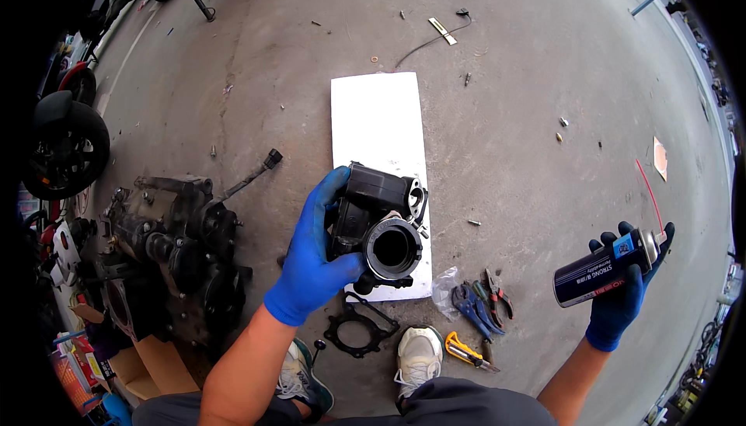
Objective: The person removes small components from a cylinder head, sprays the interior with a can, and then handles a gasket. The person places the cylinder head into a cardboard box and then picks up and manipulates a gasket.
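We have a black housing with a round bore (pixel 379 226) in the left blue-gloved hand (pixel 315 251), over the near end of a long white rectangular sheet (pixel 377 115); if that one-handed grip slackened, we reckon the part could slip and strike the flat black gasket (pixel 335 334) just below; out right, a dark-blue cylindrical spray can (pixel 594 278) carries a thin red straw (pixel 651 193) angled away from the bore, so a stray press could, we judge, send spray wide; now the fingers: on the left, thumb and fingers stand apart, clasping the housing between them, thumb beside the bore; in the right blue-gloved hand (pixel 618 302), fingers curl round the can, one stretched past the nozzle (pixel 660 237); whether any presses it, we cannot tell.
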`<state>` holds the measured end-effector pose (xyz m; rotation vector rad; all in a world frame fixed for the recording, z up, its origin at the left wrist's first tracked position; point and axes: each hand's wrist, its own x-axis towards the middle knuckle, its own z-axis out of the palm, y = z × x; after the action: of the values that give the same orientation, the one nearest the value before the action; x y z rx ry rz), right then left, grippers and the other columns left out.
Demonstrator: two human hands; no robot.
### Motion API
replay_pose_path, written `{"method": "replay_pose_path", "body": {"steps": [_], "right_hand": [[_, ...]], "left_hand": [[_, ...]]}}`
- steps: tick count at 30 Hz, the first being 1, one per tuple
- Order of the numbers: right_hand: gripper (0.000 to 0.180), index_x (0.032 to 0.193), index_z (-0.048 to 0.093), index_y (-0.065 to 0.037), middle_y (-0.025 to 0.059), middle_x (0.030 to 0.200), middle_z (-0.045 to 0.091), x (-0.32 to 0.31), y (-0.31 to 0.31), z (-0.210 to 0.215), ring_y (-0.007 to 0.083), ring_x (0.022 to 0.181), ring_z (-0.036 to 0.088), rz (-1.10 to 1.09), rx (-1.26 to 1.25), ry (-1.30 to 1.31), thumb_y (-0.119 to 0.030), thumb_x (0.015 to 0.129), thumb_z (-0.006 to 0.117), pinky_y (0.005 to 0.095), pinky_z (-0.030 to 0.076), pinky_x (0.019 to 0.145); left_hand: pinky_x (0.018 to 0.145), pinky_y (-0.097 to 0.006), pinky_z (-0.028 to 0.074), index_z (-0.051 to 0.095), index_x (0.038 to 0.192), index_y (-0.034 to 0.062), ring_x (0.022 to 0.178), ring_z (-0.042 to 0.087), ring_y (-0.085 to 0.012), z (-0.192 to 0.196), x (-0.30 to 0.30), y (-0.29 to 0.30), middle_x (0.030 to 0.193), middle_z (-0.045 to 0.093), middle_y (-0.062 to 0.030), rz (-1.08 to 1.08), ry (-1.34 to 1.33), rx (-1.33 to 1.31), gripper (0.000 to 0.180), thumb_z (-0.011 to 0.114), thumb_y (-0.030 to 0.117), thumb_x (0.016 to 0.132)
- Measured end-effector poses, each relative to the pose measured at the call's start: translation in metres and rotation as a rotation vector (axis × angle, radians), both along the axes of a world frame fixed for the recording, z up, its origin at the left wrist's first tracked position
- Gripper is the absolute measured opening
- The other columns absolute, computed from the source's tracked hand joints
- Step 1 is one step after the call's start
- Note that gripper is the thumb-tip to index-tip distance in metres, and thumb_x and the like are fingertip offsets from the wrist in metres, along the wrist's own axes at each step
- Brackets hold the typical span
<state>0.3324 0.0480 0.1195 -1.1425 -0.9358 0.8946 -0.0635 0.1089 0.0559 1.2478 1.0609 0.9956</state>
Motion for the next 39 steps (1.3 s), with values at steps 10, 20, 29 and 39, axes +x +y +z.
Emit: {"method": "replay_pose_path", "body": {"steps": [10, 20, 29, 39], "right_hand": [[0.069, 0.135, 0.058, -0.013, 0.0139, 0.106, 0.061, -0.098, 0.028, 0.035, 0.0292, 0.093, 0.064, 0.742, 0.001, -0.772, -0.008, 0.069, 0.078, 0.0366, 0.052, 0.082], [0.061, 0.138, 0.054, -0.023, 0.0164, 0.099, 0.059, -0.103, 0.054, -0.013, 0.033, 0.09, 0.065, 0.826, 0.097, -0.553, -0.023, 0.08, 0.073, 0.0403, 0.052, 0.081], [0.056, 0.135, 0.055, -0.014, 0.0193, 0.108, 0.059, -0.104, 0.054, -0.045, 0.0345, 0.1, 0.062, 0.746, 0.244, -0.271, -0.021, 0.082, 0.07, 0.0418, 0.049, 0.091], [0.057, 0.133, 0.057, -0.009, 0.0133, 0.121, 0.062, -0.16, 0.049, -0.021, 0.0267, 0.112, 0.063, 0.797, 0.12, -0.232, -0.011, 0.079, 0.076, 0.0364, 0.049, 0.099]], "left_hand": [[0.111, -0.04, 0.041, 0.025, 0.154, 0.0034, 0.132, 0.049, -0.0262, 0.013, -0.009, -0.02, 0.145, 0.044, -0.0149, -0.018, -0.119, -0.025, 0.092, 0.066, 0.004, 0.071], [0.109, -0.038, 0.045, 0.027, 0.153, 0.0045, 0.129, 0.053, -0.0245, 0.045, 0.042, -0.013, 0.144, 0.046, -0.0139, -0.019, 0.054, -0.029, 0.088, 0.065, 0.004, 0.073], [0.11, -0.038, 0.043, 0.027, 0.154, 0.003, 0.132, 0.048, -0.0246, 0.034, 0.054, -0.021, 0.147, 0.043, -0.0126, 0.121, 0.038, -0.046, 0.089, 0.063, 0.002, 0.073], [0.107, -0.038, 0.046, 0.027, 0.153, 0.0039, 0.127, 0.054, -0.0242, 0.06, -0.001, -0.027, 0.141, 0.049, -0.014, 0.086, -0.069, -0.042, 0.087, 0.07, 0.008, 0.077]]}}
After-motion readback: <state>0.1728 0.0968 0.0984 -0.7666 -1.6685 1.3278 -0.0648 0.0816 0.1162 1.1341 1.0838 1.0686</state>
